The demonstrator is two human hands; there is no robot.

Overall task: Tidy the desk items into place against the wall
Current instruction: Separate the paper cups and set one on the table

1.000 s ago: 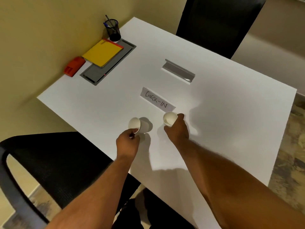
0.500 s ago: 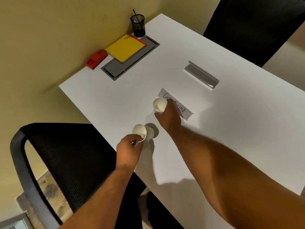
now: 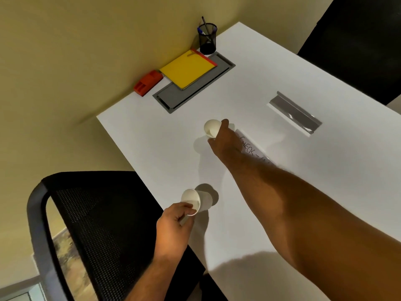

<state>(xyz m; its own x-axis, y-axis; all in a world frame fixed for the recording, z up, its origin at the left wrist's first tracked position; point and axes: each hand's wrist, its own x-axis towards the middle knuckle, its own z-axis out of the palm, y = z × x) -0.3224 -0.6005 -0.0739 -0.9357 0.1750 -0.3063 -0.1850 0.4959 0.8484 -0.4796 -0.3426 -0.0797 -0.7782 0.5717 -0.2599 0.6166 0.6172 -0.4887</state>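
Note:
My right hand (image 3: 224, 143) grips a small white paper cup (image 3: 211, 128), held above the white desk (image 3: 282, 203) with its mouth tilted toward the wall. My left hand (image 3: 173, 222) pinches the rim of a second white paper cup (image 3: 196, 202) near the desk's near-left edge, also tilted. A paper strip reading "CHECK-IN" (image 3: 251, 149) lies flat under my right forearm, partly hidden. Against the wall sit a red stapler (image 3: 148, 82), a yellow notepad (image 3: 188, 69) and a black mesh pen cup (image 3: 207, 39).
A grey cable hatch (image 3: 173, 96) is set into the desk under the notepad. A metal sign holder (image 3: 295, 112) lies at the right middle. A black mesh chair (image 3: 93, 231) stands at the near left, and another black chair (image 3: 355, 40) behind the desk.
My right hand has carried its cup forward and left, past the paper strip toward the wall. My left hand still holds its cup near the desk's edge. The view has shifted left.

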